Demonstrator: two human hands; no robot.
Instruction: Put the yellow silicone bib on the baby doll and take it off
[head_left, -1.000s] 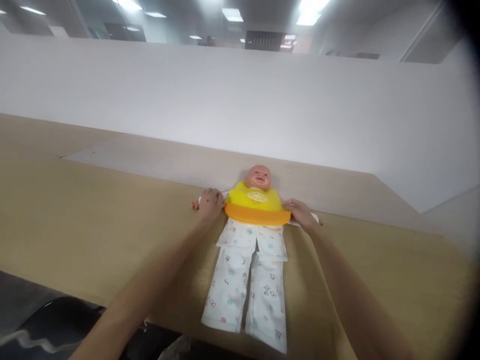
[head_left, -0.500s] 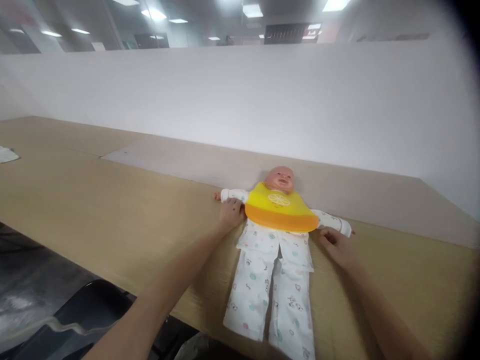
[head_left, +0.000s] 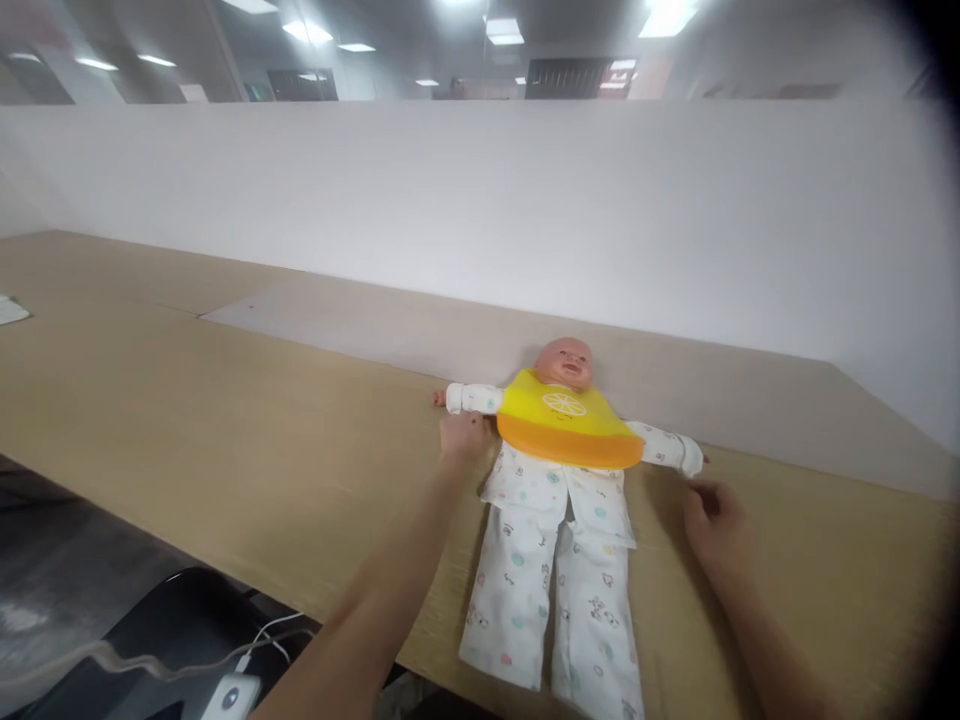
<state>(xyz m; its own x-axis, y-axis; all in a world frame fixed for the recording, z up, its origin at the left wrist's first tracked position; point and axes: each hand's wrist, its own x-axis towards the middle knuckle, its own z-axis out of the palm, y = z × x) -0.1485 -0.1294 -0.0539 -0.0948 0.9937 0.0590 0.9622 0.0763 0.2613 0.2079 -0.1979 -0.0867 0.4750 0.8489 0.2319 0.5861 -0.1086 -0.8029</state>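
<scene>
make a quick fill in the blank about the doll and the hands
The baby doll lies on its ____ on the wooden table.
Its bib is yellow with an ____ lower band.
Its ____ stretch out to either side, with one sleeve just above the left hand.
The right hand is farther from the bib than the ____ hand.

back, orange, arms, left
</scene>
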